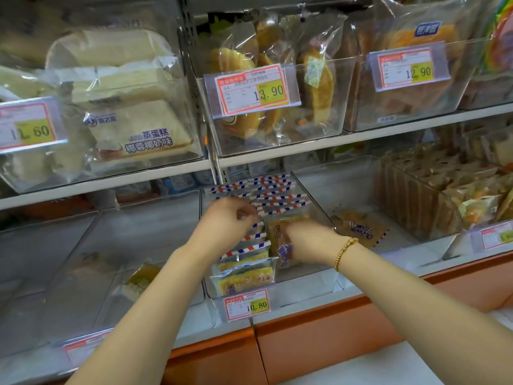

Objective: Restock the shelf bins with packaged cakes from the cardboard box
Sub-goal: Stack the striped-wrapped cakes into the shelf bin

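Packaged cakes (266, 195) in clear wrappers with red-and-blue striped edges stand in a row in the clear plastic bin (305, 295) at the centre of the frame, on the lower shelf. Your left hand (230, 218) curls its fingers over the striped tops midway along that row and pinches them. Your right hand (308, 240), with a gold bead bracelet (344, 252) at the wrist, grips one yellow cake packet (280, 234) with blue writing, just right of the row inside the same bin. The red-and-yellow price tag (247, 304) on the bin's front reads 10.80. In the upper half, the left tag (27, 126) reads 11.60, the centre tag (254, 90) 13.90 and the right tag (406, 69) 12.90. The large clear bag of pale cake slices (144, 134) at upper left reads 蒸蛋糕 and 椰蓉椰奶味.
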Available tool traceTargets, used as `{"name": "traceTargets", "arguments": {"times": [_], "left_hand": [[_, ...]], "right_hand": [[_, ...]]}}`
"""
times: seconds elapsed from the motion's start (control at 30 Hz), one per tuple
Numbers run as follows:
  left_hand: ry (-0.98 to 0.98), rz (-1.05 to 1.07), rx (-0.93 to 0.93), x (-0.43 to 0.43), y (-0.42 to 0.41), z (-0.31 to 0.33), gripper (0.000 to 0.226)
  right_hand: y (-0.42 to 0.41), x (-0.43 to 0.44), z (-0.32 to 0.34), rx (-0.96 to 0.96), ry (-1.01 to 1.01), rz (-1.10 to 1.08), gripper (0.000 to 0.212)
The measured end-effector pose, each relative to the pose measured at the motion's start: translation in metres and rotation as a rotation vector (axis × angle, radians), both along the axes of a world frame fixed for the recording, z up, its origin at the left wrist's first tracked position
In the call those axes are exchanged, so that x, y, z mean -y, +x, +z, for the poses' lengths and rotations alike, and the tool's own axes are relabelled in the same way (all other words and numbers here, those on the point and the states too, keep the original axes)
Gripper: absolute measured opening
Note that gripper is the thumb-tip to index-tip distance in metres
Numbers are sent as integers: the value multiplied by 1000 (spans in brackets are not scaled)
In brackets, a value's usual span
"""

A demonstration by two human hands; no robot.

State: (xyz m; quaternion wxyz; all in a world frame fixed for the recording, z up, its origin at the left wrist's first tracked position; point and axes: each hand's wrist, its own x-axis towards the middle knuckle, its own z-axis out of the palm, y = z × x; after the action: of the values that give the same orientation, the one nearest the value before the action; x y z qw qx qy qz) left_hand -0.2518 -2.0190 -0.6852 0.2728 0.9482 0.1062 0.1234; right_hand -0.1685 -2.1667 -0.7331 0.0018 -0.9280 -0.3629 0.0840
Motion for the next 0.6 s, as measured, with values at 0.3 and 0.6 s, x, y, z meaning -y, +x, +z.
{"name": "traceTargets", "arguments": {"times": [0.3,0.6], "left_hand": [[42,25,95,-11,-58,-23,38],[10,70,81,-73,-189,-39,21]], "right_hand": [[3,-16,-17,-181,-61,7,27],[-91,-31,69,294,505,125,14]]}}
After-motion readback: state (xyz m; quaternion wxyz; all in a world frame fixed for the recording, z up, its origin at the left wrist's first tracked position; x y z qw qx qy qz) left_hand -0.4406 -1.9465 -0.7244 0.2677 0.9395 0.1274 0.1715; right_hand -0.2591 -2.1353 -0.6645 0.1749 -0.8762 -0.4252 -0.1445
